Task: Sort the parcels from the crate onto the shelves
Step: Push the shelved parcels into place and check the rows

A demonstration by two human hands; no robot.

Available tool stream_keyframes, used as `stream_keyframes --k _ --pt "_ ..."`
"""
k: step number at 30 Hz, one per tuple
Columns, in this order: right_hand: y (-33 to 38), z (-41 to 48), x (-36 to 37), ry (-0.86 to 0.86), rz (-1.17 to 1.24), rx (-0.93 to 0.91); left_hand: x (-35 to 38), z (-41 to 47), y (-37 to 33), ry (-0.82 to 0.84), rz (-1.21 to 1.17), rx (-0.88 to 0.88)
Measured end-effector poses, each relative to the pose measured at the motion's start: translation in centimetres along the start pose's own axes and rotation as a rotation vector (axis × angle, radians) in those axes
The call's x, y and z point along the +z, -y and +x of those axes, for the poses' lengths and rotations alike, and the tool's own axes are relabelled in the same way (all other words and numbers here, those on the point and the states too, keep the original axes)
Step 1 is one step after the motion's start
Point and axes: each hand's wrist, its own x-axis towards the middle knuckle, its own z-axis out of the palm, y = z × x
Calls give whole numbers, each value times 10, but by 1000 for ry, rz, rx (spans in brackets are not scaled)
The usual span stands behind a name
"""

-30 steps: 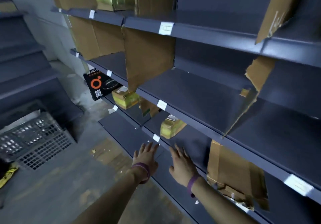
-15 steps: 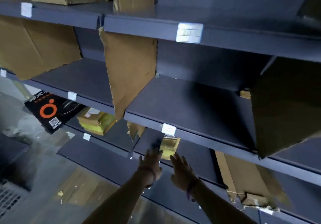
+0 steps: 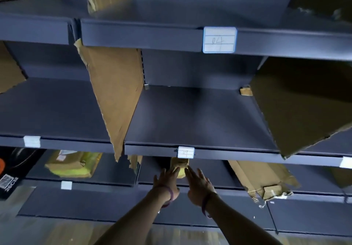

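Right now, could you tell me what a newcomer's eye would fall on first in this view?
The left hand and right hand reach with straight fingers to either side of a small yellow-brown parcel on the low shelf. Above, a white label marked 04 stands out on the edge of the top shelf, and a torn cardboard divider slants at the middle left.

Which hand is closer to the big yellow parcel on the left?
Left. The left hand lies right of the big yellow parcel, one bay over; the right hand sits farther right.
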Motion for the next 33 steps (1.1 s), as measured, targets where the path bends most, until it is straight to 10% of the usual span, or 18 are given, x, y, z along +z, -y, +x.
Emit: stream_keyframes --k 33 --pt "131 -33 54 50 -72 -376 7 -136 123 -210 -128 -354"
